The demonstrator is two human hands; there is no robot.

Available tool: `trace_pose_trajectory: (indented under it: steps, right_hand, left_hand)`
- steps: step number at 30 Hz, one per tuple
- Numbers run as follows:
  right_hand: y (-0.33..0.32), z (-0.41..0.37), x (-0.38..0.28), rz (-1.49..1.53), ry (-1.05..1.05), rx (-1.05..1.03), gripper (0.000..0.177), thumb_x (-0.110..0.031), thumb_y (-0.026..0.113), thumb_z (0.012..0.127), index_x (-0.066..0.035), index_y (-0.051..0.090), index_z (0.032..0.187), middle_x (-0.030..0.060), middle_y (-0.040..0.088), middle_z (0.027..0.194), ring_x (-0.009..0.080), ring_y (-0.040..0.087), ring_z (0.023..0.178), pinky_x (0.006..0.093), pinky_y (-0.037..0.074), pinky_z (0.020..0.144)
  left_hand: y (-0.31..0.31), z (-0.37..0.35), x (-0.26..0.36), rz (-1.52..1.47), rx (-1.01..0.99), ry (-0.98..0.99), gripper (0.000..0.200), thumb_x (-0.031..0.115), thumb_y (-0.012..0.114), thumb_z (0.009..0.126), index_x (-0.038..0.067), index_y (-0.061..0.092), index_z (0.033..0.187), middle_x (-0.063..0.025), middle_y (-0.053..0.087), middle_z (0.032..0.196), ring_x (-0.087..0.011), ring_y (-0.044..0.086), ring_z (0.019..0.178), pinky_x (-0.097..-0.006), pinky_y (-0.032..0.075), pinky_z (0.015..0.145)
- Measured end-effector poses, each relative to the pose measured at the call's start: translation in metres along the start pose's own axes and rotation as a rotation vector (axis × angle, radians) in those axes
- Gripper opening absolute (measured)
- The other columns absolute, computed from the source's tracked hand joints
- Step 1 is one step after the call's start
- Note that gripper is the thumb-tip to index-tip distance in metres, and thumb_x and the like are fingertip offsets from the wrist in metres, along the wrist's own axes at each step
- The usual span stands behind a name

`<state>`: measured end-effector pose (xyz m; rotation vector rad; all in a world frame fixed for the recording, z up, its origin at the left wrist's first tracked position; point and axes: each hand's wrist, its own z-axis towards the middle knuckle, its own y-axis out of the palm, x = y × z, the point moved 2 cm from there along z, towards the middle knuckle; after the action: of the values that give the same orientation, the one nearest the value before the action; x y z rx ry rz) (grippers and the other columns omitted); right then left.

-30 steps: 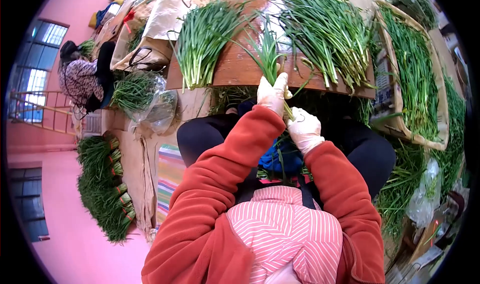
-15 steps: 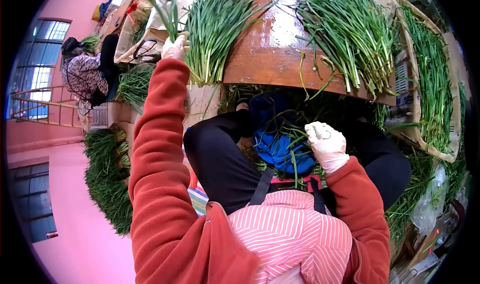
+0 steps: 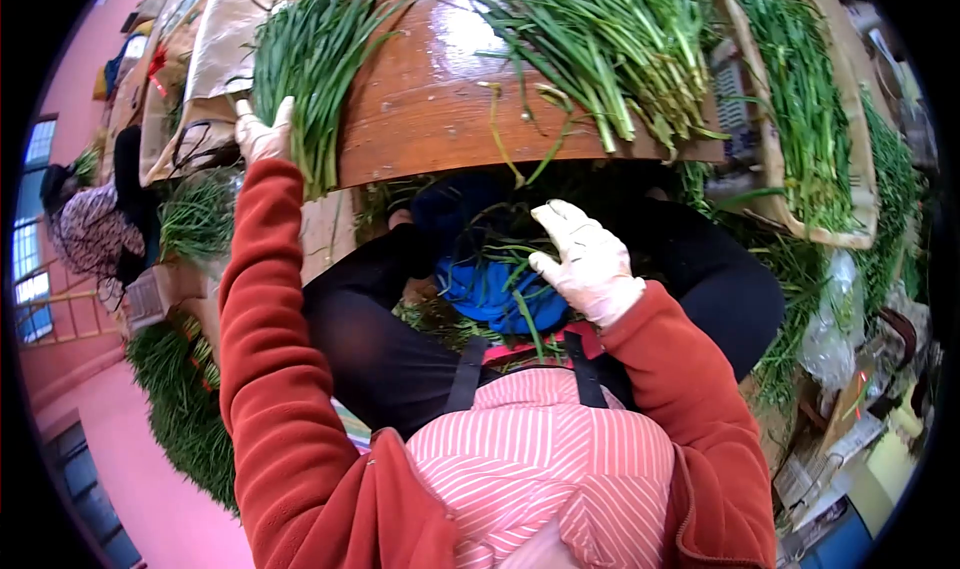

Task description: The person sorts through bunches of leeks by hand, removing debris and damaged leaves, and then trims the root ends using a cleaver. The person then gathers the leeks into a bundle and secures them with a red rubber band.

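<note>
My left hand (image 3: 264,136), in a whitish glove, has its fingers spread at the left edge of a pile of long green stalks (image 3: 318,64) on the brown wooden table (image 3: 420,119). Nothing is gripped in it. My right hand (image 3: 585,259), gloved too, hangs above my lap with thumb and fingers apart, holding nothing. A larger pile of stalks (image 3: 620,49) lies on the table's right part, its pale ends towards me. Two loose bent stalks (image 3: 505,139) hang at the table's front edge. Below lies blue cloth (image 3: 490,294) with scraps of green on it.
At the right stands a long basket (image 3: 865,237) full of green stalks, with a clear plastic bag (image 3: 835,319) below it. Bundled greens (image 3: 180,409) lie on the floor at left. A co-worker (image 3: 95,224) sits at the far left, near more greens (image 3: 200,214).
The stalks in my left hand have been let go, and its fingers have spread. My right hand has opened from a closed shape. The whole view has shifted to the right.
</note>
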<state>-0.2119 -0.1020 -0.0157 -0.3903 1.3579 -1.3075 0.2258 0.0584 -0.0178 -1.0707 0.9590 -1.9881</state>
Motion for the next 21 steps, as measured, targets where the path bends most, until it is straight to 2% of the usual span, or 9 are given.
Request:
trace_pose_trajectory:
  steps: [3,4,7,9,11,16,17,18,21]
  right_hand:
    - [-0.017,0.000,0.004,0.083,0.131,-0.101,0.029,-0.024,0.063,0.075,-0.009,0.057,0.099,0.0077,0.059,0.092,0.0230,0.059,0.085,0.0318,0.048,0.073]
    - [-0.023,0.003,0.007,0.217,0.205,-0.116,0.027,-0.023,0.063,0.075,-0.009,0.058,0.098,0.0070,0.060,0.089,0.0230,0.059,0.083,0.0312,0.048,0.072]
    - [-0.044,0.016,0.018,-0.006,0.284,0.165,0.010,-0.022,0.062,0.077,-0.014,0.059,0.079,0.0034,0.057,0.074,0.0198,0.058,0.069,0.0292,0.047,0.061]
    - [-0.039,0.021,0.043,-0.190,0.235,0.307,0.015,-0.025,0.061,0.078,-0.014,0.057,0.070,0.0031,0.054,0.066,0.0220,0.056,0.058,0.0310,0.045,0.053]
    - [-0.056,0.035,0.045,-0.245,0.357,0.322,0.021,-0.030,0.060,0.078,-0.014,0.054,0.066,0.0031,0.054,0.065,0.0211,0.056,0.057,0.0315,0.045,0.052]
    - [-0.062,0.071,0.066,-0.435,0.206,0.335,0.024,-0.036,0.062,0.076,-0.015,0.054,0.066,0.0038,0.054,0.065,0.0218,0.055,0.057,0.0328,0.044,0.055]
    - [-0.059,0.075,0.067,-0.494,0.295,0.155,0.032,-0.045,0.058,0.076,-0.013,0.059,0.074,0.0027,0.058,0.071,0.0204,0.058,0.072,0.0333,0.047,0.060]
    - [-0.056,0.083,0.068,-0.509,0.391,-0.055,0.033,-0.045,0.056,0.078,-0.012,0.062,0.078,0.0045,0.060,0.074,0.0225,0.060,0.072,0.0344,0.048,0.060]
    - [-0.048,0.089,0.075,-0.453,0.514,-0.228,0.028,-0.037,0.053,0.082,-0.012,0.065,0.084,0.0078,0.062,0.076,0.0280,0.062,0.069,0.0372,0.049,0.059]
  left_hand:
    - [-0.030,-0.019,0.047,0.127,0.157,0.212,0.089,0.048,0.070,0.068,0.006,0.029,0.135,-0.0236,0.034,0.132,-0.0362,0.035,0.120,-0.0398,0.028,0.101]
    - [-0.035,-0.023,0.058,0.009,0.213,0.371,0.072,0.040,0.071,0.070,0.006,0.043,0.126,-0.0187,0.044,0.124,-0.0321,0.042,0.114,-0.0389,0.032,0.098]
    - [-0.056,-0.069,0.127,-0.271,-0.056,0.562,0.026,0.017,0.066,0.078,0.005,0.062,0.100,-0.0092,0.060,0.102,-0.0224,0.053,0.098,-0.0328,0.039,0.090]
    - [-0.048,-0.104,0.161,-0.429,-0.231,0.689,0.017,0.016,0.068,0.073,0.007,0.064,0.087,-0.0092,0.063,0.091,-0.0241,0.057,0.088,-0.0335,0.044,0.081]
    - [-0.037,-0.142,0.187,-0.357,-0.372,0.719,0.017,0.020,0.065,0.077,0.007,0.064,0.089,-0.0082,0.061,0.090,-0.0239,0.055,0.091,-0.0345,0.041,0.083]
    - [-0.029,-0.191,0.240,-0.447,-0.542,0.561,0.016,0.021,0.065,0.077,0.007,0.064,0.087,-0.0100,0.059,0.084,-0.0234,0.056,0.080,-0.0334,0.045,0.073]
    - [-0.028,-0.196,0.244,-0.515,-0.562,0.494,0.016,0.020,0.065,0.078,0.006,0.065,0.086,-0.0095,0.059,0.083,-0.0211,0.057,0.074,-0.0312,0.046,0.068]
    - [-0.030,-0.200,0.248,-0.613,-0.611,0.360,0.018,0.021,0.065,0.078,0.005,0.064,0.086,-0.0079,0.060,0.082,-0.0179,0.057,0.073,-0.0298,0.046,0.067]
    - [-0.033,-0.198,0.250,-0.717,-0.597,0.273,0.021,0.022,0.064,0.080,0.003,0.064,0.088,-0.0040,0.059,0.077,-0.0138,0.056,0.070,-0.0267,0.046,0.065]
